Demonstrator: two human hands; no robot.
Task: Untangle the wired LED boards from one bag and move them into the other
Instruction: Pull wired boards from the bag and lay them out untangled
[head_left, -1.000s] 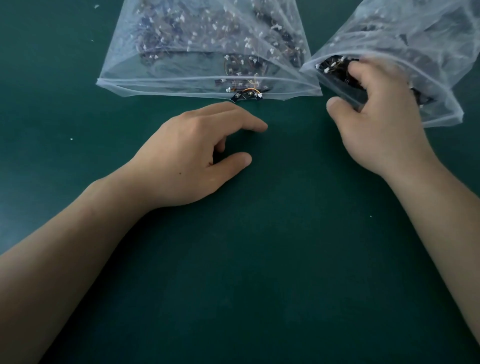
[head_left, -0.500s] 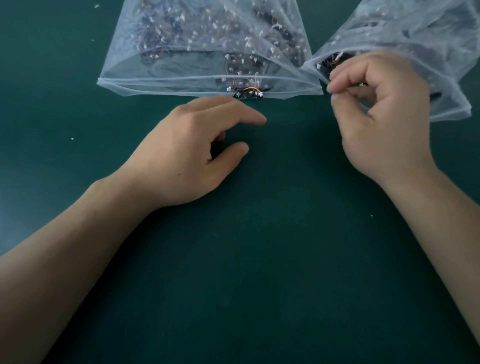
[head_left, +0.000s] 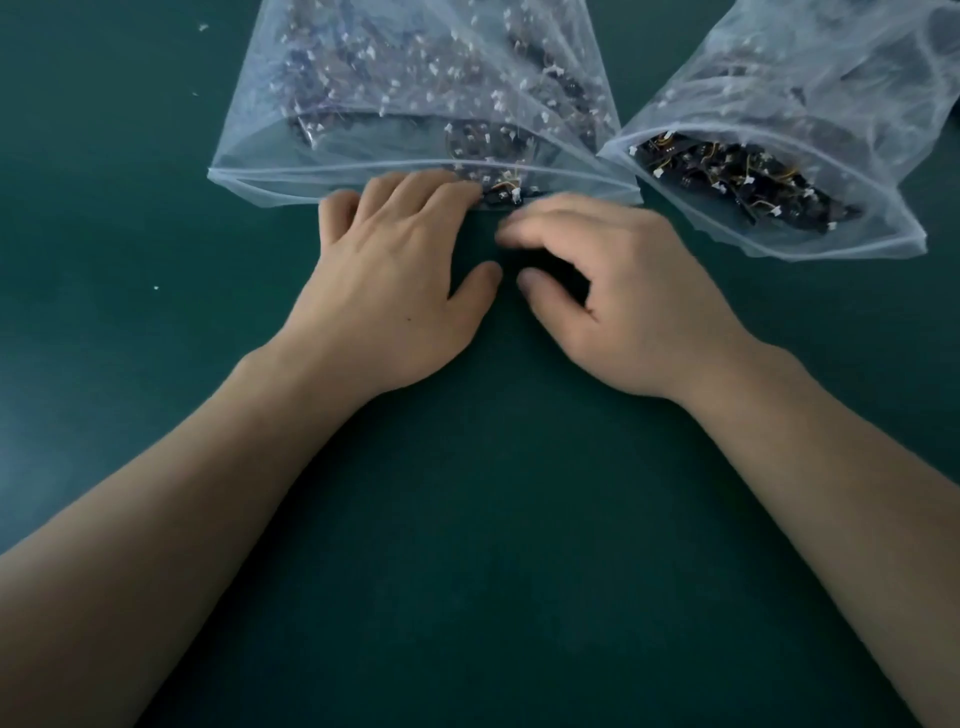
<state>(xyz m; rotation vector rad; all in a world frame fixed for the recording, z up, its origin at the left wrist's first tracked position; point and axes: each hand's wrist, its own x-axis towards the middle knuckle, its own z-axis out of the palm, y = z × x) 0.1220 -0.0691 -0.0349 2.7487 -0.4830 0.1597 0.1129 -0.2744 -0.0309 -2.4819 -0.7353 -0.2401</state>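
Note:
Two clear plastic bags of small black wired LED boards lie at the far side of the green table. The left bag (head_left: 415, 88) has a board with orange wire (head_left: 506, 189) poking out at its mouth. My left hand (head_left: 395, 275) lies flat with its fingertips on that bag's lower lip, beside the board. My right hand (head_left: 618, 291) hovers just right of it, fingers loosely curled and blurred, fingertips close to the board; I see nothing held in it. The right bag (head_left: 810, 104) gapes open, showing several LED boards (head_left: 737, 179) inside.
The green table surface (head_left: 467, 545) spreads out in front of both forearms. A few white specks lie at the far left (head_left: 156, 287). The two bags touch at their near corners.
My right hand has left the right bag's mouth and swung left to the left bag's opening. My left hand has slid forward onto the left bag's lip.

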